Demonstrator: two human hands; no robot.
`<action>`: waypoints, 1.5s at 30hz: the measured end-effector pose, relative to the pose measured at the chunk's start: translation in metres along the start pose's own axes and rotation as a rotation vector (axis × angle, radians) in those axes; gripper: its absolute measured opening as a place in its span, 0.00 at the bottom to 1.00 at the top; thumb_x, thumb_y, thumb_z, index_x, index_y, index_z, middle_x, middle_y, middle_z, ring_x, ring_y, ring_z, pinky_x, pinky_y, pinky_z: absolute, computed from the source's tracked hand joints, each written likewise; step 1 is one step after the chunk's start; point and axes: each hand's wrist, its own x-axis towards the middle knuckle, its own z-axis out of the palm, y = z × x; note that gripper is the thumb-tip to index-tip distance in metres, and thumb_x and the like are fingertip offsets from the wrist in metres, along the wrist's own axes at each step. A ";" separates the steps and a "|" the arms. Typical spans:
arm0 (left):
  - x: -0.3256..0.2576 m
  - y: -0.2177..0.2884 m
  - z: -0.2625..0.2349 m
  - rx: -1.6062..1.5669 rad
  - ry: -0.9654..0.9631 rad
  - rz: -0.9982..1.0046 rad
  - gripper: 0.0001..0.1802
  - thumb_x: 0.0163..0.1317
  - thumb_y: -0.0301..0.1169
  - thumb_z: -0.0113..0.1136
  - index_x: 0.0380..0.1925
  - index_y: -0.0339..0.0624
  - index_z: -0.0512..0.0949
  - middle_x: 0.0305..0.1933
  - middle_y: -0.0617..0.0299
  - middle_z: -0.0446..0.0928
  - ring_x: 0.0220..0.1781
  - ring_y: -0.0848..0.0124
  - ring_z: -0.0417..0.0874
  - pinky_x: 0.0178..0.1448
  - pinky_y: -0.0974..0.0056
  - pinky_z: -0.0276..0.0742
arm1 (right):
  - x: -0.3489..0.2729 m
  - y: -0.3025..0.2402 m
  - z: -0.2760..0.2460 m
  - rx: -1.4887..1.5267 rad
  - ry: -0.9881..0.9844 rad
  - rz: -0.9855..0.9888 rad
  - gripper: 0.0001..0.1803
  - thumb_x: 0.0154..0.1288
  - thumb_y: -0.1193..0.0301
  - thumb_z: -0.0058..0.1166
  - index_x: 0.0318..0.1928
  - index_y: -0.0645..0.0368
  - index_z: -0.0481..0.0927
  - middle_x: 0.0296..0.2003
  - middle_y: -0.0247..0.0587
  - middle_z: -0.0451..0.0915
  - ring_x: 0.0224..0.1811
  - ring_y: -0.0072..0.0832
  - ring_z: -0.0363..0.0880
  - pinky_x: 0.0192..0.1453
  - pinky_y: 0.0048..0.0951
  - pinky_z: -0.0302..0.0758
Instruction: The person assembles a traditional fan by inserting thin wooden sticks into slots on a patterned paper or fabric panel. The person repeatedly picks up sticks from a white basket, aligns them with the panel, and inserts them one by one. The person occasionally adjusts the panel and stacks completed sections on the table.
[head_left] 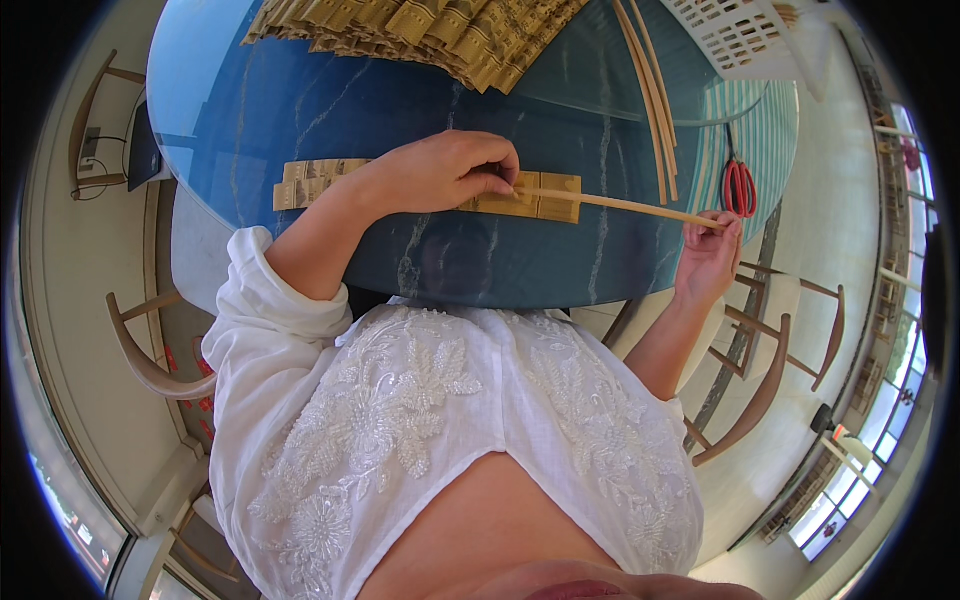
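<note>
You're threading: left hand (445, 170) pinches the long thin bamboo stick (620, 205) into the flat tan woven strip (520, 200); right hand (712, 252) grips its 3 o'clock end. Next, likely a steady push along the blue marbled worktop (300, 100).

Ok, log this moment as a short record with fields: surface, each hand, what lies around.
surface: round blue marbled table
left hand: left hand closed, pressing one end of a thin bamboo stick onto a flat strip of joined bamboo slats
right hand: right hand pinching the stick's far end, off the table edge
behind: heap of slat pieces, bundle of long sticks
right side: red-handled scissors, white lattice basket
around: wooden chairs
</note>
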 end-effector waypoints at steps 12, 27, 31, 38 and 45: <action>-0.001 0.008 -0.004 -0.078 0.033 -0.016 0.08 0.59 0.26 0.59 0.38 0.38 0.76 0.32 0.61 0.78 0.33 0.69 0.77 0.38 0.67 0.71 | -0.027 0.023 0.062 -0.002 -0.261 0.171 0.12 0.74 0.67 0.36 0.40 0.63 0.70 0.34 0.47 0.75 0.32 0.31 0.76 0.38 0.30 0.75; -0.004 0.010 -0.008 -0.028 0.160 -0.146 0.08 0.57 0.32 0.64 0.30 0.38 0.81 0.22 0.61 0.76 0.22 0.73 0.71 0.27 0.68 0.65 | -0.026 0.021 0.060 -0.021 -0.261 0.204 0.12 0.74 0.66 0.38 0.42 0.63 0.71 0.34 0.45 0.77 0.32 0.28 0.76 0.39 0.29 0.75; -0.004 0.012 -0.005 -0.018 0.164 -0.126 0.08 0.57 0.32 0.65 0.30 0.38 0.81 0.23 0.61 0.77 0.22 0.73 0.71 0.27 0.68 0.66 | -0.037 0.035 0.083 -0.026 -0.379 0.329 0.13 0.74 0.65 0.39 0.45 0.64 0.71 0.34 0.43 0.77 0.33 0.27 0.76 0.41 0.27 0.74; -0.003 0.015 -0.007 -0.024 0.216 -0.102 0.08 0.57 0.32 0.64 0.29 0.38 0.81 0.22 0.59 0.77 0.22 0.70 0.74 0.27 0.67 0.67 | -0.036 0.031 0.104 0.089 -0.362 0.435 0.23 0.75 0.61 0.37 0.56 0.69 0.70 0.35 0.39 0.76 0.34 0.24 0.74 0.43 0.27 0.73; -0.006 0.018 -0.005 -0.053 0.229 -0.063 0.07 0.55 0.31 0.65 0.28 0.38 0.81 0.22 0.59 0.77 0.21 0.69 0.74 0.27 0.66 0.68 | -0.035 0.031 0.091 0.307 -0.453 0.659 0.24 0.72 0.62 0.44 0.60 0.68 0.68 0.34 0.37 0.76 0.34 0.24 0.73 0.42 0.26 0.73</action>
